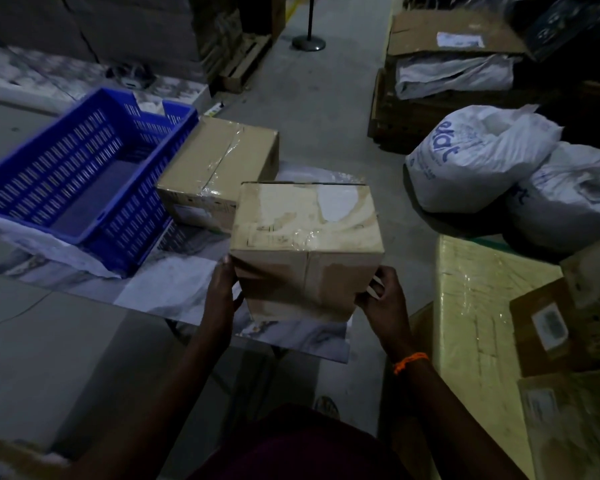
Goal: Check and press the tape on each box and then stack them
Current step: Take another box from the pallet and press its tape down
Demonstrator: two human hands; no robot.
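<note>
The near box (307, 244) stands on the table (174, 285), at its front edge, with clear tape across the top. The left hand (222, 289) grips its lower corner at 7 o'clock, thumb raised along the edge. The right hand (383, 292) grips the corner at 5 o'clock, fingers curled. A second box (219, 164) lies at 10 o'clock, just beside it, with a blue crate (84, 168) at 9 o'clock.

The near box (305, 251) sits before the second box (219, 168), the crate (80, 174) to their left.
</note>
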